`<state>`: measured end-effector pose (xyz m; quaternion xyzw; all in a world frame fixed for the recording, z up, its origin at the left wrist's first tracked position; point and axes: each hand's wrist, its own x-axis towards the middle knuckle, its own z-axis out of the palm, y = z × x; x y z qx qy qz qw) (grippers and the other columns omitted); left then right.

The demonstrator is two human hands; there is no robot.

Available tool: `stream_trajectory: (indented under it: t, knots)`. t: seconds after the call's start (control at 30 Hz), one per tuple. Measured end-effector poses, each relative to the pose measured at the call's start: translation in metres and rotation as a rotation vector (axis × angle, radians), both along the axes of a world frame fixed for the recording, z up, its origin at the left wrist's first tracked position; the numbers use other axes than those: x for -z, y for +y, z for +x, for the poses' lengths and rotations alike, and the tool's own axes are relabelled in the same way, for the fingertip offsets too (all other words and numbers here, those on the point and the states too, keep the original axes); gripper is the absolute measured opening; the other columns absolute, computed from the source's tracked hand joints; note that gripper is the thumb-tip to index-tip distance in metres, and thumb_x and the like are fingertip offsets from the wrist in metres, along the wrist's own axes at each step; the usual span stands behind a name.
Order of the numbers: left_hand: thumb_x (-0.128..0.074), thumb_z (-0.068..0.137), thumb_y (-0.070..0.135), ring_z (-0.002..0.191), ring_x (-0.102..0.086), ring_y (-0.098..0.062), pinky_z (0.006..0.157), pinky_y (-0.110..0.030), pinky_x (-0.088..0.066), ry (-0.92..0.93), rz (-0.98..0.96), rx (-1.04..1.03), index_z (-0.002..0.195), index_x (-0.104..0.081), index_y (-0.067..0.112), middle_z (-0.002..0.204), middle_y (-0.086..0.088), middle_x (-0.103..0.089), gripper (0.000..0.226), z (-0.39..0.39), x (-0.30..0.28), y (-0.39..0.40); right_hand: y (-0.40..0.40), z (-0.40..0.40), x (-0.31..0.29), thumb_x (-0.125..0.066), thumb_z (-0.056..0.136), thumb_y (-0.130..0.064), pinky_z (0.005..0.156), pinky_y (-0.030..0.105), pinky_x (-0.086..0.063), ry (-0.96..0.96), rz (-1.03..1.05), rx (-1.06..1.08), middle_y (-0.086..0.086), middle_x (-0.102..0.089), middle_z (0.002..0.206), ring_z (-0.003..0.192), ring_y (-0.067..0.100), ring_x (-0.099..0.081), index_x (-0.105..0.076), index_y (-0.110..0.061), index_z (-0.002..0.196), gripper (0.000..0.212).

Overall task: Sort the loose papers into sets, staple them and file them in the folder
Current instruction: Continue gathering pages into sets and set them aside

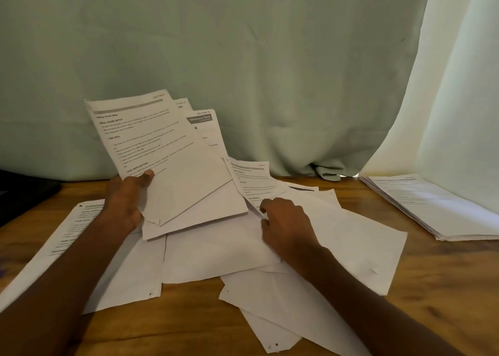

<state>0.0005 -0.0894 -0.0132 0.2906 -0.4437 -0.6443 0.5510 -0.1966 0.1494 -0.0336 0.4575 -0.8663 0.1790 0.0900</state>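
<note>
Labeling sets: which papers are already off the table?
The fanned sheets gripped in the left hand, headed SECTION. All other papers lie flat, including the stack at right.

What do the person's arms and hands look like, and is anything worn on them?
Both forearms are bare as far as the view shows: no sleeves, gloves, watch or bracelet. The left hand and right hand show no rings on the fingers in view. Nails look short and unpainted.
</note>
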Motion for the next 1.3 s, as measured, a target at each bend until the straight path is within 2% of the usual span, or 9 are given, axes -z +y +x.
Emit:
stream_trajectory:
  t: [0.23, 0.33, 0.43, 0.6, 0.73, 0.93, 1.03, 1.13, 1.3]
  knots:
    - [-0.074, 0.091, 0.003, 0.117, -0.066, -0.024, 0.090, -0.039, -0.054, 0.005, 0.001, -0.002, 0.114, -0.071, 0.023, 0.126, -0.001, -0.072, 0.031, 0.000, 0.000, -0.004, 0.001, 0.001, -0.002, -0.063, 0.099, -0.033, 0.101, 0.031, -0.047, -0.067, -0.046, -0.012, -0.004, -0.061, 0.137, 0.116, 0.017, -0.059, -0.056, -0.027, 0.137, 0.039]
    - [-0.074, 0.091, 0.003, 0.107, -0.069, -0.017, 0.078, -0.032, -0.055, 0.008, -0.037, 0.002, 0.108, -0.072, 0.026, 0.119, 0.003, -0.074, 0.029, 0.003, -0.003, -0.005, 0.002, 0.002, -0.006, -0.066, 0.094, -0.050, 0.091, 0.031, -0.056, -0.305, -0.209, -0.103, -0.013, -0.073, 0.101, 0.088, 0.010, -0.067, -0.073, -0.026, 0.106, 0.027]
    - [-0.076, 0.090, 0.006, 0.112, -0.068, -0.018, 0.088, -0.036, -0.055, 0.013, -0.099, -0.080, 0.119, -0.070, 0.021, 0.117, 0.006, -0.074, 0.034, 0.019, -0.014, -0.011, 0.008, -0.004, -0.015, -0.063, 0.093, -0.059, 0.071, 0.038, -0.061, -0.452, -0.398, -0.069, -0.008, -0.074, 0.072, 0.068, 0.016, -0.070, -0.076, -0.018, 0.081, 0.045]
    - [-0.074, 0.095, 0.018, 0.102, -0.068, -0.008, 0.086, -0.025, -0.056, 0.052, -0.109, -0.255, 0.121, -0.067, 0.017, 0.120, 0.006, -0.070, 0.027, 0.047, -0.025, -0.019, 0.022, -0.037, -0.013, -0.054, 0.099, -0.055, 0.106, 0.046, -0.046, -0.014, -0.038, 0.132, -0.001, -0.062, 0.136, 0.125, 0.021, -0.055, -0.061, -0.028, 0.131, 0.042]
    - [-0.069, 0.099, 0.015, 0.126, -0.061, -0.027, 0.107, -0.046, -0.051, 0.042, -0.045, -0.109, 0.141, -0.059, 0.011, 0.138, -0.005, -0.064, 0.043, 0.026, -0.021, -0.004, 0.025, -0.050, -0.007, -0.049, 0.096, -0.066, 0.107, 0.051, -0.042, -0.052, 0.092, 0.212, 0.002, -0.061, 0.131, 0.122, 0.023, -0.054, -0.060, -0.023, 0.126, 0.054]
    - [-0.060, 0.100, -0.001, 0.134, -0.056, -0.030, 0.115, -0.048, -0.043, 0.014, -0.106, 0.239, 0.146, -0.056, 0.010, 0.143, -0.009, -0.062, 0.047, -0.012, -0.009, 0.032, 0.037, -0.062, -0.014, -0.054, 0.085, -0.080, 0.113, 0.057, -0.033, -0.113, 0.123, 0.373, 0.011, -0.049, 0.145, 0.140, 0.034, -0.040, -0.050, -0.019, 0.139, 0.082]
    - [-0.058, 0.100, -0.002, 0.131, -0.059, -0.027, 0.108, -0.042, -0.049, 0.002, -0.145, 0.311, 0.146, -0.055, 0.012, 0.140, -0.007, -0.064, 0.049, -0.014, -0.005, 0.036, 0.039, -0.065, -0.017, -0.068, 0.082, -0.071, 0.110, 0.055, -0.039, -0.169, 0.080, 0.380, 0.011, -0.052, 0.143, 0.137, 0.034, -0.045, -0.048, -0.017, 0.139, 0.081]
    - [-0.061, 0.097, -0.001, 0.127, -0.062, -0.023, 0.103, -0.038, -0.051, 0.009, -0.167, 0.314, 0.144, -0.057, 0.014, 0.137, -0.004, -0.067, 0.049, -0.014, -0.004, 0.036, 0.041, -0.072, -0.022, -0.077, 0.084, -0.040, 0.103, 0.046, -0.046, -0.289, -0.116, 0.402, 0.005, -0.062, 0.128, 0.122, 0.030, -0.057, -0.059, -0.019, 0.126, 0.050]
    - [-0.067, 0.093, -0.001, 0.123, -0.065, -0.020, 0.111, -0.046, -0.047, -0.005, -0.189, 0.290, 0.134, -0.064, 0.020, 0.132, 0.000, -0.070, 0.046, -0.016, -0.002, 0.035, 0.045, -0.081, -0.028, -0.068, 0.087, -0.013, 0.065, 0.029, -0.042, -0.425, -0.573, 0.305, 0.001, -0.071, 0.083, 0.082, 0.023, -0.064, -0.070, -0.020, 0.078, 0.011]
